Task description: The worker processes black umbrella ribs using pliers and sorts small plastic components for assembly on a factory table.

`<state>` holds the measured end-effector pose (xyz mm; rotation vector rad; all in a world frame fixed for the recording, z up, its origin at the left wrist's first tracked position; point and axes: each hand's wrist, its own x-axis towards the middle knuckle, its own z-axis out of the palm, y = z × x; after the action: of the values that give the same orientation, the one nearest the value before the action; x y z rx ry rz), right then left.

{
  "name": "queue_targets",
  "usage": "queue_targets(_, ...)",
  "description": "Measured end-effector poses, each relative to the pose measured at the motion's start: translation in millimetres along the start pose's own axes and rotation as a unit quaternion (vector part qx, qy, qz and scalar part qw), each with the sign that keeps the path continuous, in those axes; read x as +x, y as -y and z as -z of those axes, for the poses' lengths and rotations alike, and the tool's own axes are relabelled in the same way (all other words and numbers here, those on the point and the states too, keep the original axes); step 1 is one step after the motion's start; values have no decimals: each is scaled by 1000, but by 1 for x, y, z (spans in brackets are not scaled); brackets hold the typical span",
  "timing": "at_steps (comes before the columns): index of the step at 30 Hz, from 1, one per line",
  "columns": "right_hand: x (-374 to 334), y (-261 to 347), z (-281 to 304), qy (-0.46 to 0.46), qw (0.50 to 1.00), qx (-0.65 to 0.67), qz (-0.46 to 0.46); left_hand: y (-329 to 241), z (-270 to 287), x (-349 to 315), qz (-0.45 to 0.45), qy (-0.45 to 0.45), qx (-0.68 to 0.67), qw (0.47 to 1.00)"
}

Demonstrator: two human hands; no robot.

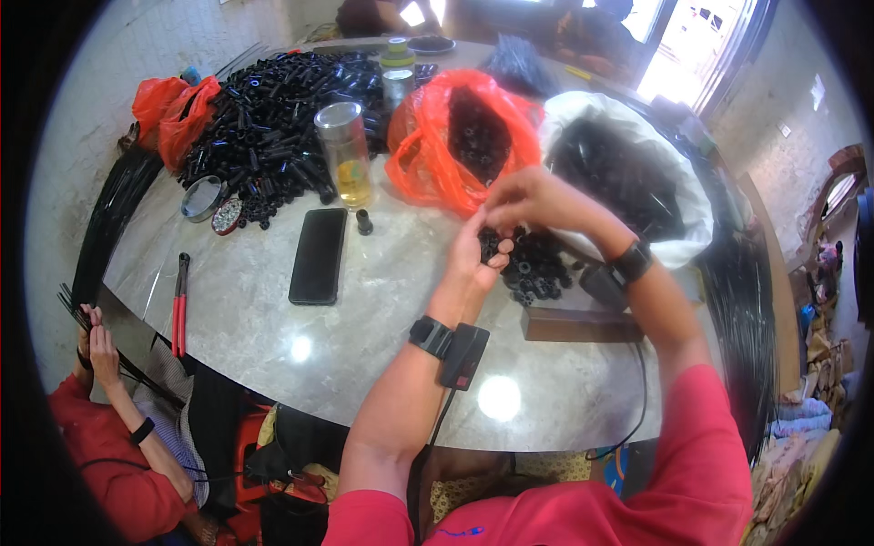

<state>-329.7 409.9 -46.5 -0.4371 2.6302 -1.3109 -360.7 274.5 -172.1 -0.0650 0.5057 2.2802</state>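
My left hand (475,253) is curled, palm up, around a few small black ring-like pieces (490,244). Over it, my right hand (535,200) bends in with its fingertips pinched together at the left fingers. Whatever the pinch holds is too small or hidden to make out. Just beside my left hand, a small heap of similar black pieces (537,273) lies on the grey marbled table (401,318). Behind my hands stands an open red plastic bag (428,155) with more black pieces inside. Next to it sits a white sack (699,214), filled with black parts.
A brown bar-like box (583,325) lies near my right forearm. Leftward are a phone (317,257), red-handled pliers (179,309), a glass with yellow liquid (351,168) and a large pile of black tubes (273,118). At left, another person's hands (102,350) hold thin black rods.
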Motion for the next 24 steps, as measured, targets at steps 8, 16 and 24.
queue_targets(8,57,-57,16,-201,905,-369,75,0,0,3,51,-12,-28,998)
queue_targets(16,94,-79,15,-165,916,-364,40,-1,3,5,48,-13,-33,998)
queue_targets(24,99,-79,11,-119,913,-388,-24,-1,7,7,44,-20,-38,998)
